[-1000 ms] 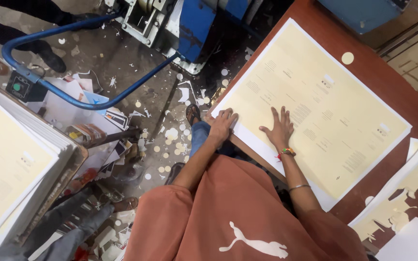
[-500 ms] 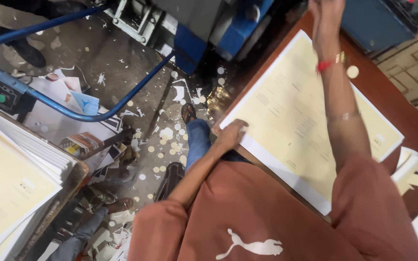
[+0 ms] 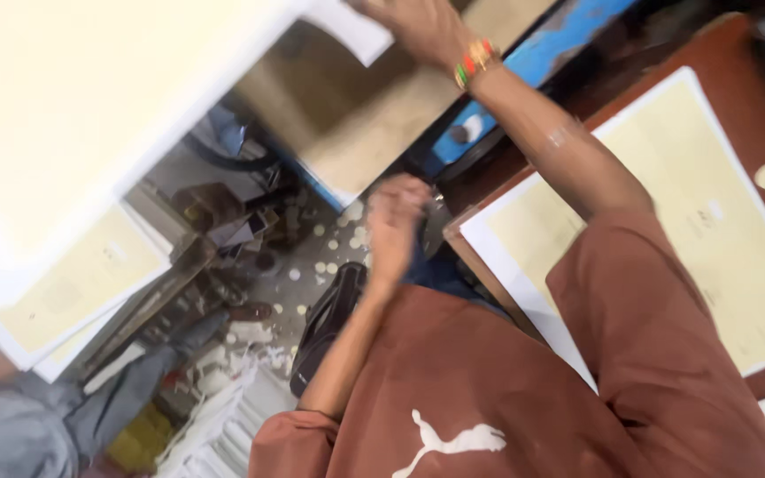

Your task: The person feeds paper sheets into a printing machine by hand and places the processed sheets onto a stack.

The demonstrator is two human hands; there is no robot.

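Head view looks down on a person in a rust-brown shirt. Their right hand (image 3: 418, 26) is raised high, fingers closed on the edge of a large pale sheet (image 3: 90, 97) that is lifted and fills the upper left of the picture. A bracelet (image 3: 474, 60) sits on that wrist. Their left hand (image 3: 393, 221) hangs lower in mid-air, blurred, fingers loosely curled and holding nothing. At right, a stack of cream printed sheets (image 3: 710, 212) lies on a brown table (image 3: 737, 53). Another stack of sheets (image 3: 81, 283) sits at left, and paper scraps (image 3: 329, 257) litter the floor.
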